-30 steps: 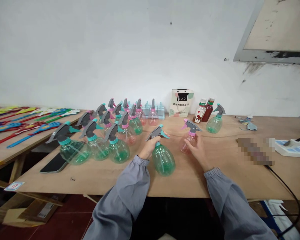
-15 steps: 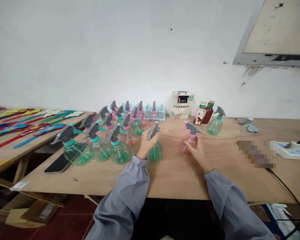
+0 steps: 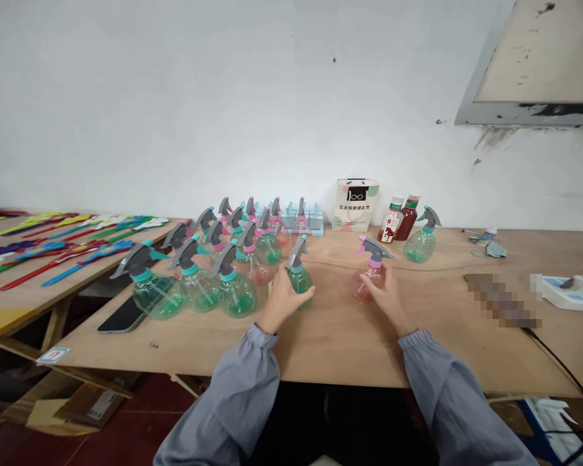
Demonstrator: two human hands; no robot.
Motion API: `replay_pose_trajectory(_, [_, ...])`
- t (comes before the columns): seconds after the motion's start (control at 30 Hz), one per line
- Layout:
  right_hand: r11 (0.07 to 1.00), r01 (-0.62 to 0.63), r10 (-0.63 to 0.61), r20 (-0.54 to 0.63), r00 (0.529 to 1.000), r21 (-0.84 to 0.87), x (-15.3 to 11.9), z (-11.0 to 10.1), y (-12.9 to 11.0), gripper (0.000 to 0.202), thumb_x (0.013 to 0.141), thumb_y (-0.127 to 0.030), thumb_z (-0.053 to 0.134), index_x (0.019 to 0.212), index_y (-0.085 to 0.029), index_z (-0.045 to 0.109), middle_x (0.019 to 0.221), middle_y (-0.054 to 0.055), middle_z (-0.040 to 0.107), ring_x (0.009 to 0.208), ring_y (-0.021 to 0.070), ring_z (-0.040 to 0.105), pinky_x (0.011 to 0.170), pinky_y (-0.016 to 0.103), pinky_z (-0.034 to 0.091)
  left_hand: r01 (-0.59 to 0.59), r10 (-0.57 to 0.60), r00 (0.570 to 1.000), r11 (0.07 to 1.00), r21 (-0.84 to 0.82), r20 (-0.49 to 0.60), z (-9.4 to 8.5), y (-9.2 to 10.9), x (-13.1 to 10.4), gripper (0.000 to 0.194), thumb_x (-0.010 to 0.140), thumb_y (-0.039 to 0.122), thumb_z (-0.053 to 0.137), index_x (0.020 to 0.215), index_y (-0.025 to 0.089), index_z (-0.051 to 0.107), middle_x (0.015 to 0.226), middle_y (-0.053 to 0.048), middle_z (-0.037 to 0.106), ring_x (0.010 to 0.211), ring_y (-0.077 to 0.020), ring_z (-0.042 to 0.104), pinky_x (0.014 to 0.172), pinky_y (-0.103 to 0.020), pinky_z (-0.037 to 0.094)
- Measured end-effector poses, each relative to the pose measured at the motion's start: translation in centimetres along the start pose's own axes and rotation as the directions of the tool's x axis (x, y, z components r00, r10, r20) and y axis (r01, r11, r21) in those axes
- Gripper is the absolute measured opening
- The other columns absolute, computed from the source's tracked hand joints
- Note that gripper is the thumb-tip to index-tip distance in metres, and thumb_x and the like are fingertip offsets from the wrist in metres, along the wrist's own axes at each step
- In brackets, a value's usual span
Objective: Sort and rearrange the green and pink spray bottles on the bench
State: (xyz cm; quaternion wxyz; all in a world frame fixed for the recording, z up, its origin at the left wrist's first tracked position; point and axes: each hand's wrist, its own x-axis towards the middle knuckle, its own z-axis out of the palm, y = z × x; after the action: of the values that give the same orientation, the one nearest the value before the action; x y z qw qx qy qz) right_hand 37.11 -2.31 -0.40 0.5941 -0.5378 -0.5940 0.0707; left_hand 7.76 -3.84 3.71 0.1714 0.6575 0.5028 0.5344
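My left hand (image 3: 282, 301) rests against a green spray bottle (image 3: 298, 270) with a grey and teal trigger head, standing upright on the plywood table (image 3: 359, 343); the fingers wrap loosely around its lower body. My right hand (image 3: 387, 294) cups a pink spray bottle (image 3: 372, 272) with a grey and pink trigger head, also upright. A cluster of several green and pink spray bottles (image 3: 223, 259) stands just left of the green one.
A black phone (image 3: 121, 315) lies at the table's left. A white paper bag (image 3: 355, 204), two drink bottles (image 3: 399, 218) and a lone green spray bottle (image 3: 421, 238) stand by the wall. A white device (image 3: 571, 291) with a black cable sits right. Colourful plastic sticks (image 3: 53, 243) cover the left table.
My left hand carried the green spray bottle away from me and set it upright beside the cluster, then slid down its body. My right hand stayed on the pink bottle.
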Motion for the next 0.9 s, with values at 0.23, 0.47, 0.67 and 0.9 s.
replay_pose_trajectory(0.23, [1.0, -0.011, 0.011, -0.007, 1.0, -0.007, 0.0, 0.0, -0.2, 0.07, 0.076, -0.065, 0.071, 0.126, -0.02, 0.055, 0.127, 0.018, 0.064, 0.118, 0.0348, 0.061, 0.103, 0.057, 0.046, -0.039, 0.031, 0.997, 0.993, 0.115, 0.07, 0.9, -2.7, 3.2, 0.06, 0.074, 0.034, 0.075, 0.125, 0.019, 0.046, 0.124, -0.016, 0.059, 0.126, -0.0353, 0.055, 0.106, -0.048, 0.043])
replay_pose_trajectory(0.47, [1.0, -0.024, 0.023, -0.013, 1.0, -0.014, 0.0, 0.0, -0.5, 0.069, 0.075, -0.066, 0.07, 0.124, -0.02, 0.056, 0.126, 0.019, 0.065, 0.118, 0.0366, 0.062, 0.102, 0.059, 0.046, 0.083, -0.078, 0.996, 0.986, 0.142, -0.04, 3.8, -4.1, 9.4, 0.072, 0.077, 0.026, 0.075, 0.141, 0.014, 0.042, 0.133, -0.021, 0.046, 0.137, -0.0356, 0.045, 0.115, -0.048, 0.033])
replay_pose_trajectory(0.67, [1.0, -0.022, 0.022, -0.002, 1.0, -0.021, -0.2, -0.1, -1.1, 0.072, 0.075, -0.068, 0.07, 0.125, -0.019, 0.057, 0.127, 0.019, 0.065, 0.117, 0.0355, 0.062, 0.102, 0.057, 0.047, 0.132, -0.126, 0.991, 0.983, 0.13, -0.055, 5.5, -4.9, 11.2, 0.081, 0.08, 0.028, 0.074, 0.151, 0.014, 0.037, 0.133, -0.019, 0.04, 0.137, -0.0338, 0.044, 0.117, -0.045, 0.032])
replay_pose_trajectory(0.9, [1.0, 0.006, -0.006, -0.016, 1.0, -0.009, -0.3, 0.2, -0.9, 0.073, 0.076, -0.069, 0.069, 0.125, -0.018, 0.055, 0.125, 0.018, 0.065, 0.114, 0.0339, 0.062, 0.1, 0.055, 0.047, 0.132, -0.123, 0.987, 0.987, 0.091, -0.101, 6.1, -4.7, 11.2, 0.088, 0.077, 0.028, 0.077, 0.151, 0.012, 0.032, 0.138, -0.022, 0.039, 0.141, -0.0363, 0.041, 0.118, -0.048, 0.031])
